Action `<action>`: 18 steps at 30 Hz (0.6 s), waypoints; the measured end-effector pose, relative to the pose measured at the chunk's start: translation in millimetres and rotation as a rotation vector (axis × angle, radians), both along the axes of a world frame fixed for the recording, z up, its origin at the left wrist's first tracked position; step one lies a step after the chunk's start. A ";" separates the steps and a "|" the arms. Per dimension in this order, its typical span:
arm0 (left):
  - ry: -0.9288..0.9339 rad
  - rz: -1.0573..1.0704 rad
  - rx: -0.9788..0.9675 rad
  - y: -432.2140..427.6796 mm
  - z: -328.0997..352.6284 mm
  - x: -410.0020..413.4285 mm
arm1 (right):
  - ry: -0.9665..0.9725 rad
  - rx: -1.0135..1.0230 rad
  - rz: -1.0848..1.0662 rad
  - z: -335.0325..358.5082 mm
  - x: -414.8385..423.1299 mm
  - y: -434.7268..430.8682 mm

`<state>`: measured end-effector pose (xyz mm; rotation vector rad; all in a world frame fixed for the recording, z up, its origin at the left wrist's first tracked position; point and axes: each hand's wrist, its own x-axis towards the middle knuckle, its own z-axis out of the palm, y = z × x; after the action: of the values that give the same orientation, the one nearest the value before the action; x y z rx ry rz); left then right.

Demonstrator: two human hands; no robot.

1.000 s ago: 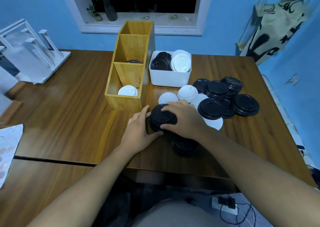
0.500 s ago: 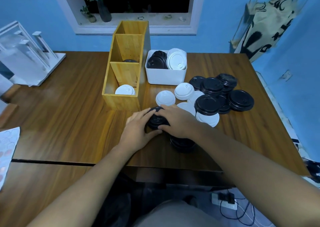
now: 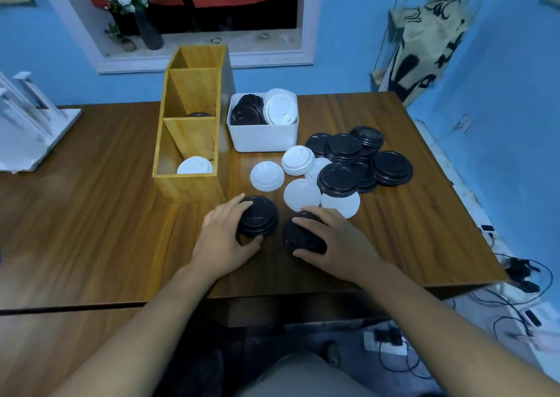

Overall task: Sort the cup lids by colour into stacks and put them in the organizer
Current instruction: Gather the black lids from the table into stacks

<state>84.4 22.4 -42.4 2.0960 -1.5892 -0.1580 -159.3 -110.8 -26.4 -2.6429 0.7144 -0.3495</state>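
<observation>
Head view: my left hand (image 3: 225,239) gripped a black plastic lid stack (image 3: 258,220) near the wooden table's (image 3: 91,215) front edge, just before the bamboo three-compartment organizer (image 3: 190,124). My right hand (image 3: 333,242) clasped another black stack (image 3: 300,236), partly hidden. Loose lids (image 3: 348,166) crowded behind; the white bin (image 3: 263,134) stood beyond.

Showing on the brown wood-grain table (image 3: 91,215): black lids (image 3: 342,160) and white lids (image 3: 298,160) lying mixed toward the right edge, a yellow-tan wooden organizer (image 3: 188,184), a white bin (image 3: 262,137), against a blue wall (image 3: 500,63).
</observation>
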 end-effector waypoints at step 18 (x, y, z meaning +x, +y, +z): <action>0.075 -0.055 0.112 0.0 25.4 -22.2 | -0.222 -0.087 -0.276 9.3 -36.0 -49.4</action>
<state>62.3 22.4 -17.0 2.1042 -1.6280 -0.3482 -195.2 -160.2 -17.0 -2.5309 1.0088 -0.7524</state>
